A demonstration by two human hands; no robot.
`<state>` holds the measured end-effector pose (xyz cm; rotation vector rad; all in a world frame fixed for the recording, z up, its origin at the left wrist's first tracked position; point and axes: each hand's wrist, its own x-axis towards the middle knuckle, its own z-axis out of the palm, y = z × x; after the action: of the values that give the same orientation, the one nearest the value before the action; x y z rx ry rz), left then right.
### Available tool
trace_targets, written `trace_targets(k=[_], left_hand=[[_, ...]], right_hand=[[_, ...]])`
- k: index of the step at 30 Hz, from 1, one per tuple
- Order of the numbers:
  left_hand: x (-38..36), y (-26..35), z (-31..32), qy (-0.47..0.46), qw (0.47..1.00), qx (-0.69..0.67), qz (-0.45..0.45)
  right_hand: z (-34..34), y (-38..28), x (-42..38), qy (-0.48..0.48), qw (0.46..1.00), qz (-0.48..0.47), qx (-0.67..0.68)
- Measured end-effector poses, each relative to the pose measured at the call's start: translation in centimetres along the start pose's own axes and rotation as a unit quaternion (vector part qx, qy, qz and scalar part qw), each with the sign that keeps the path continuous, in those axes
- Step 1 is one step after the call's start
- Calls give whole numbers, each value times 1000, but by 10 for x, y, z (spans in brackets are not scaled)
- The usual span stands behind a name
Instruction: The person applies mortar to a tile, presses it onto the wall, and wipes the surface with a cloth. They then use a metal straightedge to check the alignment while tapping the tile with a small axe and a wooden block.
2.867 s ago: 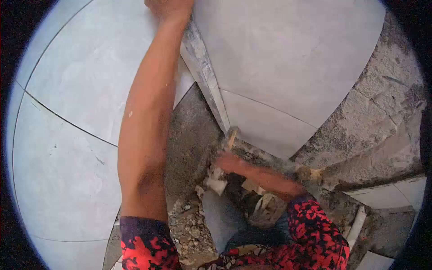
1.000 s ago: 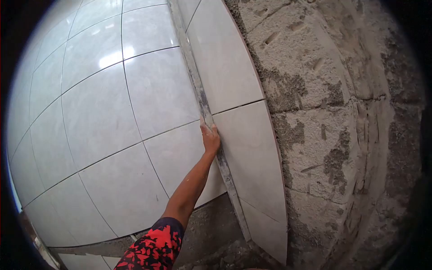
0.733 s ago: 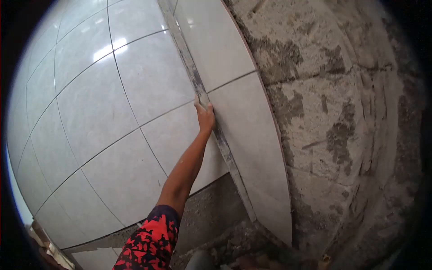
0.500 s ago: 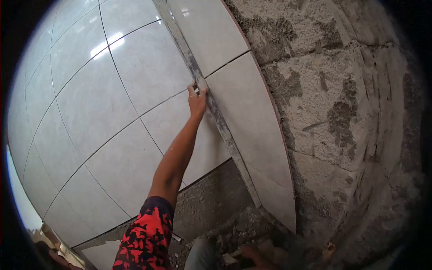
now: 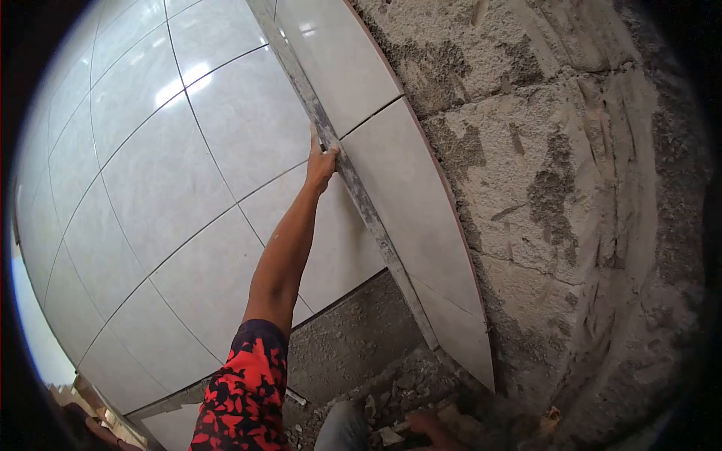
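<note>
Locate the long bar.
In the head view, the long bar slants along the tiles from the top, left of centre, to lower right of centre, the left hand touching it.

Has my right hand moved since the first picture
Yes, away from the wall tile: your right hand, earlier close to the tile's lower edge, now sits farther below it.

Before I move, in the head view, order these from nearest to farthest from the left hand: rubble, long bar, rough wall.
1. Long bar: touching the left hand.
2. Rough wall: right, past the tiles.
3. Rubble: low, near the bottom edge.
</note>
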<state>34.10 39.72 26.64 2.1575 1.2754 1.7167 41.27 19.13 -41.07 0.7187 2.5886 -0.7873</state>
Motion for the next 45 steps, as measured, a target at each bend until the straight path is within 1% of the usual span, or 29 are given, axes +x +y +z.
trace_targets(k=[2,3,5,8,9,11,12,14,15,17,18,20,21,23,24,26,27,29,30,31,32,33,35,37,39,41,42,44,45], left_hand=[[3,0,-4,-24,999,-7,-21],[4,-1,-4,-26,999,-8,-19],[6,-7,-4,-20,1000,16,15],[10,-9,-4,3,999,30,22],[6,-6,-3,3,999,31,18],[-2,7,-2,-26,999,-17,-14],[-3,9,-2,-28,999,-16,-17],[-2,10,-4,-30,999,5,-22],[-1,6,-3,-32,999,6,-27],[1,4,-2,-5,999,26,20],[-1,5,-3,-6,999,26,18],[-5,8,-4,-22,1000,9,1],[-5,11,-6,-24,1000,9,1],[-8,11,-10,-51,998,-12,-20],[-9,11,-9,-53,998,-13,-27],[-10,10,-5,-29,999,-39,12],[-11,11,-3,-31,999,-38,0],[-11,18,-1,-38,999,-27,8],[-10,17,0,-36,999,-10,28],[-7,12,2,-34,999,-8,32],[-3,4,3,-13,997,7,73],[1,5,6,8,993,21,116],[1,5,8,12,993,30,116],[0,3,13,60,984,107,130],[-7,13,20,64,984,101,134],[-9,14,26,104,978,116,140],[-8,12,29,100,979,116,137],[-1,2,34,155,960,132,190],[3,-3,38,145,964,130,180]], right_hand=[[10,9,-11,116,992,-39,36],[5,4,-22,118,992,-38,37],[-9,-6,-45,170,984,-4,56],[-32,-19,-84,139,989,-4,42],[-29,-16,-78,136,990,-5,43],[-20,-6,-53,66,996,4,62],[-13,-2,-45,64,996,2,65],[4,-1,-37,206,974,-18,92],[2,-6,-47,202,974,-18,96],[-29,-22,-86,233,972,14,29],[-25,-22,-85,231,972,14,30],[-15,-14,-75,289,957,20,10],[-12,-8,-66,289,957,21,12],[-2,-1,-50,247,966,45,65],[-2,-3,-52,242,967,46,71],[-6,-2,-57,214,973,63,59],[-2,-2,-57,204,975,62,66],[7,3,-49,234,968,59,70],[14,2,-47,232,969,56,70],[24,2,-40,248,962,76,82],[23,5,-34,267,954,96,93],[13,2,-42,274,953,94,88],[3,-5,-67,285,957,34,38],[2,0,-60,291,956,37,23],[13,0,-51,291,956,42,4],[23,1,-39,292,955,46,-11],[25,4,-31,291,956,47,-7],[25,13,-14,238,970,54,-20],[30,17,-8,207,976,59,-21]])
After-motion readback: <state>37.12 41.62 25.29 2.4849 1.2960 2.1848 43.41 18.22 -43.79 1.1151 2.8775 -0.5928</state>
